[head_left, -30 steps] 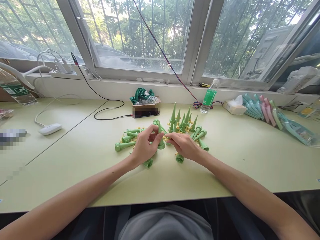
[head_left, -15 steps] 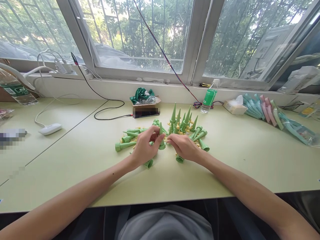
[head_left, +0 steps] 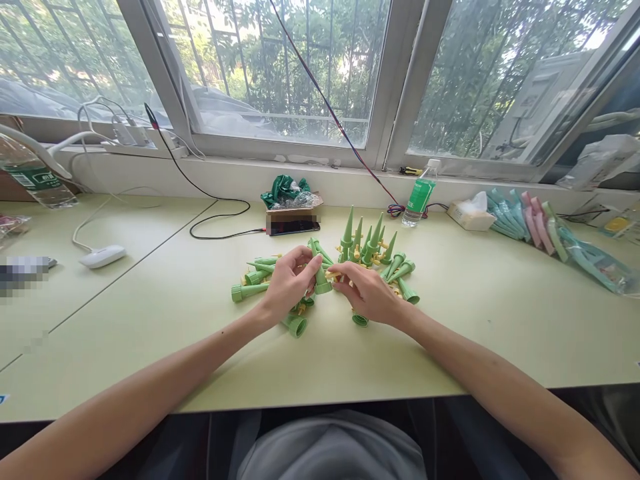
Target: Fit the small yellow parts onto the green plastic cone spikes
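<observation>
The green threaded-collar spike (head_left: 321,270) was between the two hands, its long axis tilted off upright: the narrow tip pointed up and slightly left, the wide collar down toward the right. The left hand (head_left: 293,283) gripped it between thumb and fingers. The right hand (head_left: 367,290) pinched a small yellow fitting (head_left: 331,274) beside the spike's body. Left of the left hand, more green spikes (head_left: 251,291) lay on their sides; beyond the right hand, upright green spikes (head_left: 372,247) pointed upward on the table (head_left: 390,360).
</observation>
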`<state>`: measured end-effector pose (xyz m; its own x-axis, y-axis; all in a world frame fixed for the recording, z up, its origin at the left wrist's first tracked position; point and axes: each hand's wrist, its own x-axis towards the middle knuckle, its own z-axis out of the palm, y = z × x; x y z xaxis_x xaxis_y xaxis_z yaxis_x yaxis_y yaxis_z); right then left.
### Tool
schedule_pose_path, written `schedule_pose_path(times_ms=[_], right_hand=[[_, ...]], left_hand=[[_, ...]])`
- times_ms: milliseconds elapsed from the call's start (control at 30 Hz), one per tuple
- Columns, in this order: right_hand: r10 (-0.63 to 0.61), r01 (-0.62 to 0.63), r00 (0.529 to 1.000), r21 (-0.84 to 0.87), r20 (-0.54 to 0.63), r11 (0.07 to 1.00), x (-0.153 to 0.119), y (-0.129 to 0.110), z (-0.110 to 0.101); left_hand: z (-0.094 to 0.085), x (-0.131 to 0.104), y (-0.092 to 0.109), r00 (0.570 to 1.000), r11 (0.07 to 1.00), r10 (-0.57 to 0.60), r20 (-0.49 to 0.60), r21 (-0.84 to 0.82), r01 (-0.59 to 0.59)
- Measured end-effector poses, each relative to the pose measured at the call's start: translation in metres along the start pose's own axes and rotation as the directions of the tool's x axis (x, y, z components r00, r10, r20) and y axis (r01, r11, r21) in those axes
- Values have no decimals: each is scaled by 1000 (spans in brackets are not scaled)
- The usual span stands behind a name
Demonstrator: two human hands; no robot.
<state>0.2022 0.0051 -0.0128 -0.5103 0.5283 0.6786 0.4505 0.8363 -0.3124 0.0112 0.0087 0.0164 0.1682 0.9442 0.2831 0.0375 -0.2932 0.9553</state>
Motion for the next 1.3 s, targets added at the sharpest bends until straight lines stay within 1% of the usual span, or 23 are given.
schedule_pose_path(times_ms=[133, 267, 600, 767, 967, 1133, 1300], right_hand=[[-24, 24, 1000, 14, -5, 1000, 0, 1, -1], [-23, 22, 1000, 28, 18, 999, 0, 0, -2], [-48, 48, 999, 7, -7, 999, 0, 4, 0], [-81, 81, 997, -20, -6, 997, 0, 4, -1], [-112, 110, 994, -89, -15, 990, 1, 2, -2], [-149, 144, 988, -91, -51, 985, 2, 0, -2], [-145, 140, 989, -102, -41, 985, 1, 1, -2]], left_hand=[[1, 0, 2, 1000, 1000, -13, -5, -17, 13], [1, -1, 3, 1000, 999, -30, -1, -17, 30], [0, -1, 0, 999, 999, -37, 2, -33, 37], [-1, -2, -2, 999, 999, -42, 14, -8, 42], [-1, -3, -2, 1000, 1000, -18, 19, 11, 18], [0, -3, -2, 1000, 999, 12, 16, 36, -13], [1, -5, 0, 998, 997, 53, 22, 56, -54]])
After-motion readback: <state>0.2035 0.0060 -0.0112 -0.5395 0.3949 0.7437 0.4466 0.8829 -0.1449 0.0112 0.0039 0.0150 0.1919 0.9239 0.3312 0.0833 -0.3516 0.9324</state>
